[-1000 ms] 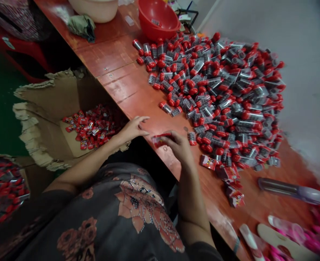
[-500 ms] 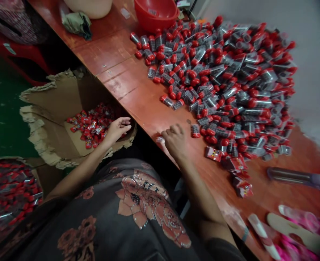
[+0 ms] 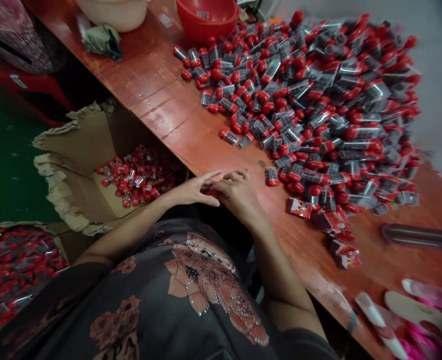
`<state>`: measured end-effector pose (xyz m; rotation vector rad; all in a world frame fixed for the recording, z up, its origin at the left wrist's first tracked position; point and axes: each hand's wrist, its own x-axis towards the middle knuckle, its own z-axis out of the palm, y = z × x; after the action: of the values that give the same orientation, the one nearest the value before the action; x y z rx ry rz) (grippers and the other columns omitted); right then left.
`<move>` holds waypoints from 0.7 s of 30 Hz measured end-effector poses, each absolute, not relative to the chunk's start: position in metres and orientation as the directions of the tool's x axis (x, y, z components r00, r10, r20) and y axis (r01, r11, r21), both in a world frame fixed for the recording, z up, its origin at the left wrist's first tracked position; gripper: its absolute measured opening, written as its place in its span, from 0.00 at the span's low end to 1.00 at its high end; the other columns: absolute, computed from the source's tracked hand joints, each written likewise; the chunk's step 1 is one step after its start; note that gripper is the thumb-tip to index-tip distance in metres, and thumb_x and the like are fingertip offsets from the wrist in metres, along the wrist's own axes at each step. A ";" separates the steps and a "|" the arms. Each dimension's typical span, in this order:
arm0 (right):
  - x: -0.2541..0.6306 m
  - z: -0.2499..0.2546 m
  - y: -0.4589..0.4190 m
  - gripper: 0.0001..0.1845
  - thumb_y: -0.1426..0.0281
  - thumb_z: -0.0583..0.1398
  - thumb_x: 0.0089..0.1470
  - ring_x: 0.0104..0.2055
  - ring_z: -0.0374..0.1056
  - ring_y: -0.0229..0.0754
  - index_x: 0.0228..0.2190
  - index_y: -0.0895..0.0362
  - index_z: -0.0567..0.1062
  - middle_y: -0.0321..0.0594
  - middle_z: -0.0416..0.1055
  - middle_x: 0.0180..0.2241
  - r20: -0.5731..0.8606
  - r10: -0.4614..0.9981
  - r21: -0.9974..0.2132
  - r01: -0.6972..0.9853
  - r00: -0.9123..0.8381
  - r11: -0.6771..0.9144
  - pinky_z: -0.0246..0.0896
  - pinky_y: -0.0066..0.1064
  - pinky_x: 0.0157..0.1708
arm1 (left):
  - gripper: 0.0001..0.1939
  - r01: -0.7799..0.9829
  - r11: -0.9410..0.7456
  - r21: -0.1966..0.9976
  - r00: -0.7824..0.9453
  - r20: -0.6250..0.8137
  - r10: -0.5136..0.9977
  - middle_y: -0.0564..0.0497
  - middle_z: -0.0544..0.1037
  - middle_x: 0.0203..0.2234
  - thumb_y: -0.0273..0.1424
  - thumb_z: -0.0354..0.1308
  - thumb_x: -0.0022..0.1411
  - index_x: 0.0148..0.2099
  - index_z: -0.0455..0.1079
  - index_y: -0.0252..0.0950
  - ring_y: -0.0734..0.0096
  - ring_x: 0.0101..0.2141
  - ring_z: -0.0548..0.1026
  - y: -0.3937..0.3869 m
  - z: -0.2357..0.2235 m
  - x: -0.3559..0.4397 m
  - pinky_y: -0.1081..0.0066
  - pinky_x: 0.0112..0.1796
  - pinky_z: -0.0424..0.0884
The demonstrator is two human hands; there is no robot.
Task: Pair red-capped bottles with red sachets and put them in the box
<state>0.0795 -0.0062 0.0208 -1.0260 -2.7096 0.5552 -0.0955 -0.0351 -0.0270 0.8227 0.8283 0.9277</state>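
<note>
The reddish table [image 3: 202, 142] ran diagonally from the upper left to the lower right of the frame; the dark floral shirt [image 3: 146, 300] filled much of the lower left and lower centre; the pile of clear tubes with red caps [image 3: 318, 115] spread over the table from the upper centre to the right, their contents looking dark. The torn-edged cardboard box [image 3: 58, 187] stood left of centre, beside the table edge, and held a heap of small red packets [image 3: 138, 175]; another heap of red and dark pieces [image 3: 18, 265] lay at the lower left; a pink and dark bag [image 3: 22, 35] rested on a red stool [image 3: 26, 82] at the upper left. The left hand [image 3: 194, 192] was near the centre, half open, its thumb and fingers parted about a small red piece [image 3: 210, 192]; the right hand [image 3: 239, 197] met it there, fingers bent and closed on that piece, which was mostly hidden between the hands near the table edge. The red bowl [image 3: 209, 25] stood at the top centre; the pale basin [image 3: 116, 14] was left of it, a crumpled cloth [image 3: 103, 41] just beside its base; a long dark tube [image 3: 419, 237] lay at the right; a few red printed packets [image 3: 299, 207] lay right of centre, at the pile's lower edge.
</note>
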 end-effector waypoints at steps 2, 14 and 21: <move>0.079 0.017 -0.010 0.08 0.70 0.60 0.57 0.42 0.67 0.47 0.38 0.50 0.79 0.40 0.79 0.37 0.050 0.727 -0.564 0.582 -0.685 0.587 0.56 0.45 0.48 | 0.40 -0.385 0.383 0.840 0.389 -0.228 0.892 0.41 0.76 0.49 0.18 0.71 0.36 0.55 0.71 0.37 0.50 0.54 0.71 -0.037 -0.029 -0.085 0.56 0.55 0.64; 0.055 -0.040 -0.045 0.23 0.53 0.63 0.49 0.28 0.68 0.36 0.43 0.54 0.71 0.38 0.72 0.35 -0.320 0.934 -0.947 0.020 -0.159 -0.321 0.62 0.25 0.20 | 0.17 -0.793 0.173 0.585 -0.065 -0.364 0.929 0.52 0.78 0.29 0.38 0.67 0.53 0.44 0.74 0.37 0.76 0.24 0.71 -0.044 -0.032 -0.057 0.75 0.24 0.66; 0.040 -0.037 -0.050 0.15 0.59 0.64 0.48 0.20 0.55 0.29 0.35 0.54 0.69 0.29 0.67 0.26 -0.268 0.957 -0.947 -0.153 -0.108 -0.283 0.53 0.24 0.19 | 0.17 -0.733 0.201 0.650 -0.088 -0.383 0.919 0.55 0.69 0.19 0.44 0.66 0.51 0.29 0.69 0.35 0.78 0.18 0.62 -0.055 -0.033 -0.045 0.74 0.18 0.57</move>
<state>0.0403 -0.0503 -0.0370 -1.2383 -0.9983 1.5531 -0.0448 -0.0554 -0.0326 0.2651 0.8987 1.4028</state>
